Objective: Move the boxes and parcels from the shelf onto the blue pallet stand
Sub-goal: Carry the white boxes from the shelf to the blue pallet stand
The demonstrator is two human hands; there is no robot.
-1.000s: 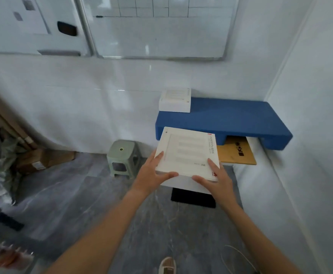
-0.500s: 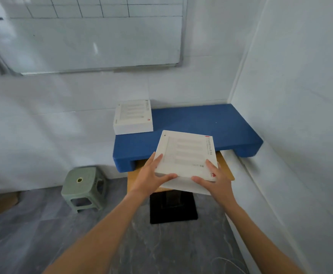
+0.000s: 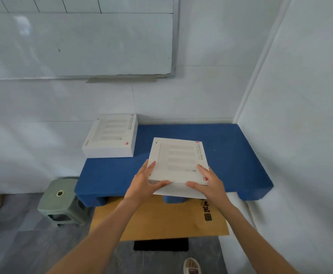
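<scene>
White box (image 3: 179, 161) was held over the front middle of the blue pallet stand (image 3: 230, 155), near edge overhanging the stand's front rim; couldn't tell if its underside touched the top. Left hand (image 3: 143, 184) had its grip on the box's near-left corner, thumb across the front edge, fingers up the left side. Right hand (image 3: 209, 182) gripped the near-right corner the same way, thumb on the front edge, fingers on top by the red logo. Both forearms reached in from below, roughly symmetric.

Second white box (image 3: 111, 135) lay flat on the stand's back-left corner, against the wall, well apart from the held one. Bare blue surface to the right of the held box up to the side wall, and behind it to the back wall.

Under the stand's front: brown cardboard (image 3: 161, 220). Left of the stand on the floor: green stool (image 3: 61, 200). Above the stand: whiteboard (image 3: 78, 40).
</scene>
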